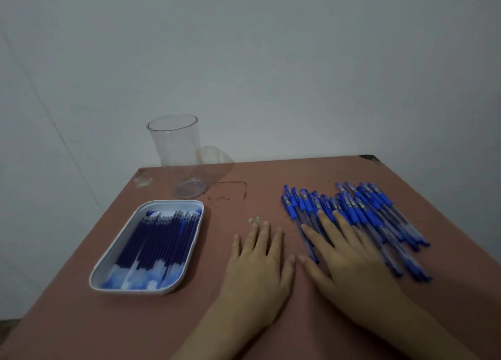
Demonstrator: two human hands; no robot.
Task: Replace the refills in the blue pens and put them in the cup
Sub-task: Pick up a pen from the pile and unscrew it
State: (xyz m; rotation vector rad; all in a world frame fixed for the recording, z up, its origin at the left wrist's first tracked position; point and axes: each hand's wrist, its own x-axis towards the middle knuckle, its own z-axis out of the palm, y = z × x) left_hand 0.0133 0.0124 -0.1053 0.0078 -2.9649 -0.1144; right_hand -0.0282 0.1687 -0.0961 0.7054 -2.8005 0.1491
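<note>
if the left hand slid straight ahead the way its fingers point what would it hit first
Probably the small pale scraps lying just ahead of the left hand; beyond them the table looks free to its far edge.

Under and beyond the right fingers [315, 237], pens [360, 213] piled on the counter [81, 319]; just left, the left fingers [264, 233] flat on the counter; farther left, a tray [108, 282] with refills [154, 240] inside; behind the tray, well beyond the left fingers, a cup [179, 153] upright.

Qty: 1 cup [176, 153], 1 tray [127, 291]
</note>
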